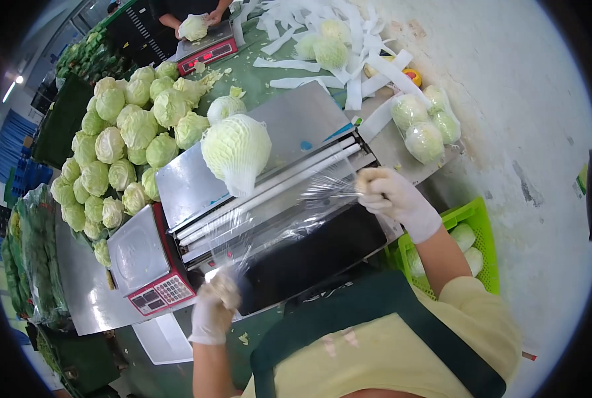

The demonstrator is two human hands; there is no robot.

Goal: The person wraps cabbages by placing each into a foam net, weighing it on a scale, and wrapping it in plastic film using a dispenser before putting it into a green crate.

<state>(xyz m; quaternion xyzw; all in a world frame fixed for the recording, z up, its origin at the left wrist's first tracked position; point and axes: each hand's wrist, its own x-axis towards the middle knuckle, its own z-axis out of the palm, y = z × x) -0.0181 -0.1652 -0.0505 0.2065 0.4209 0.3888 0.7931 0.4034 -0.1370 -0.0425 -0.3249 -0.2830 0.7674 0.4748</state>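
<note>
Clear plastic film stretches between my two white-gloved hands, across the front of a wrapping machine with white rollers. My right hand is closed on the film's right side, which gathers into creases at the fingers. On the left, my left hand pinches the other side of the film; motion blurs its fingers a little. Beyond the film, a cabbage in a white foam net rests on the machine's metal top. Another netted cabbage sits just behind it.
Many bare cabbages are piled at the left. A red scale stands beside the machine. Foam nets and wrapped cabbages lie at the right. A green crate is by my right elbow. Another person's hands hold a cabbage at a far scale.
</note>
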